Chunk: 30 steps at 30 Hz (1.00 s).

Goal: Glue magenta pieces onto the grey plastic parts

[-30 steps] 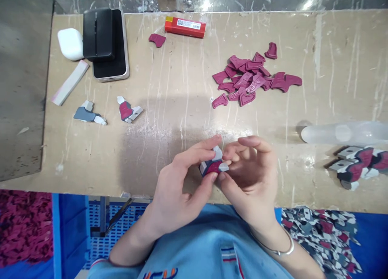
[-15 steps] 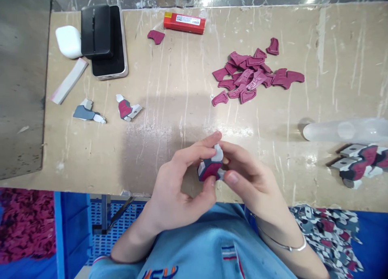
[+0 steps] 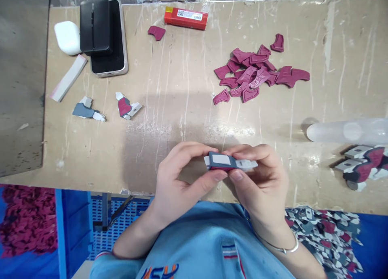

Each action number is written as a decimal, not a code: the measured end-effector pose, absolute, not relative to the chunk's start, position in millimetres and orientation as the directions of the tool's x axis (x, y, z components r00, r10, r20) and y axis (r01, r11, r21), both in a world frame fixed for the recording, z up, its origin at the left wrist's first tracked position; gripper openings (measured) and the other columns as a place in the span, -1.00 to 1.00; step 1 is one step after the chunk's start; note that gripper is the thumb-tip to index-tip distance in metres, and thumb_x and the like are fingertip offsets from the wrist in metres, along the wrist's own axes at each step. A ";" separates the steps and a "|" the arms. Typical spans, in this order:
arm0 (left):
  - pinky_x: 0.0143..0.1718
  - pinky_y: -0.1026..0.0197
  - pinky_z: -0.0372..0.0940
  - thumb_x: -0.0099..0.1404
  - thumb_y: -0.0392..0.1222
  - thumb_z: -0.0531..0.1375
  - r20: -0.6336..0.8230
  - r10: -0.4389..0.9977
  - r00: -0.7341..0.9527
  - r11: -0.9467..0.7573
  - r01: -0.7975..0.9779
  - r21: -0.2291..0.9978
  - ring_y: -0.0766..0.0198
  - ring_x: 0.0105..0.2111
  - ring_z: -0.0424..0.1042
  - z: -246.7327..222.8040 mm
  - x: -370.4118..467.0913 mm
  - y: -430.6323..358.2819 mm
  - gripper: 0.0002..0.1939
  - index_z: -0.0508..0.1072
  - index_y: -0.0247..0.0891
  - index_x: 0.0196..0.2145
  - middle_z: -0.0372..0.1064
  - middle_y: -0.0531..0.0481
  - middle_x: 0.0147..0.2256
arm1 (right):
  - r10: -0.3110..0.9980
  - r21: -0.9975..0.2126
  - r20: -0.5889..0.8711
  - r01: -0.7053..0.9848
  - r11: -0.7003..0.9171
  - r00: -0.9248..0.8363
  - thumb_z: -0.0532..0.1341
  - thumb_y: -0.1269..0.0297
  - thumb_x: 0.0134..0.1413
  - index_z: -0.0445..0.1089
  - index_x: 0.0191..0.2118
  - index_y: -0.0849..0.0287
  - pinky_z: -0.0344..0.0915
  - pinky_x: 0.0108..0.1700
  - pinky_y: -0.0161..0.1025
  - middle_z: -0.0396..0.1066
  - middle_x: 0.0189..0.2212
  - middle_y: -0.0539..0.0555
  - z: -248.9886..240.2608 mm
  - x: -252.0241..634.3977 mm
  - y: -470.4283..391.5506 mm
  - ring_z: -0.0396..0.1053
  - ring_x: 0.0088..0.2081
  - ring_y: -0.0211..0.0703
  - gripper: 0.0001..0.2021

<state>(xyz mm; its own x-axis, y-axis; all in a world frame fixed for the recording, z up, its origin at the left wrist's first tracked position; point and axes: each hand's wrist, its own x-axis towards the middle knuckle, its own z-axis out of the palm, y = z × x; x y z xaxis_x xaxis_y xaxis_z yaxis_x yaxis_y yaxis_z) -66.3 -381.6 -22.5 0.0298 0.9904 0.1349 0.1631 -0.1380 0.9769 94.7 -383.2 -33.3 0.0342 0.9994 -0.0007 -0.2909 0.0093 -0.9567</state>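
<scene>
Near the table's front edge, my left hand [image 3: 184,178] and my right hand [image 3: 260,174] together grip one small grey, white and maroon part [image 3: 222,160]. Its narrow side faces up, showing a white rectangle in a dark grey frame, and a pale end points right. Fingers of both hands are behind it and both thumbs in front. A heap of maroon pieces [image 3: 248,73] lies beyond my right hand. Farther left rest a grey and white part [image 3: 83,110] and a maroon and white part [image 3: 125,107].
A phone [image 3: 121,63] under a black case [image 3: 95,26], a white case [image 3: 68,37] and a red box [image 3: 188,18] lie at the back. Rightward are a translucent cylinder [image 3: 348,130] and assembled parts [image 3: 363,164]. Bins of maroon pieces [image 3: 27,222] and mixed parts [image 3: 327,238] stand below.
Both hands have turned the held part, so its narrow side shows instead of its maroon face. My right hand has shifted slightly right, and the view has moved a little.
</scene>
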 end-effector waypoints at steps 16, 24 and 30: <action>-0.14 0.28 0.64 0.31 -0.20 0.54 0.142 0.989 -0.032 -0.135 0.154 0.979 0.19 -0.24 0.74 -15.9 -63.5 -376.2 -0.87 0.77 -0.19 -0.17 0.75 -0.05 -0.22 | 0.998 -0.960 0.034 -0.275 0.049 0.060 0.51 0.27 0.29 0.61 -0.10 -0.01 0.69 -0.08 -0.26 0.66 -0.21 0.00 -40.6 93.7 -386.2 0.68 -0.13 -0.18 -0.87; -0.08 0.20 0.66 0.24 0.01 0.59 -0.136 0.988 -0.070 0.138 0.026 0.990 0.12 -0.19 0.76 -16.2 -61.5 -376.7 -0.74 0.76 -0.16 -0.22 0.77 -0.04 -0.21 | 0.998 -0.993 0.047 -0.104 0.051 0.037 0.45 0.35 0.35 0.54 0.04 -0.09 0.70 -0.02 -0.21 0.67 -0.13 -0.02 -31.1 98.4 -385.4 0.71 -0.06 -0.12 -0.76; -0.18 0.20 0.61 0.34 0.01 0.51 -0.133 0.990 0.053 0.131 0.043 0.990 0.15 -0.24 0.71 -15.8 -62.5 -375.9 -0.75 0.65 -0.19 -0.23 0.72 -0.06 -0.23 | 0.986 -0.981 0.127 -0.133 0.141 0.107 0.39 0.45 0.35 0.39 -0.05 -0.04 0.66 -0.10 -0.19 0.55 -0.27 -0.08 -30.0 93.5 -385.1 0.65 -0.21 -0.17 -0.75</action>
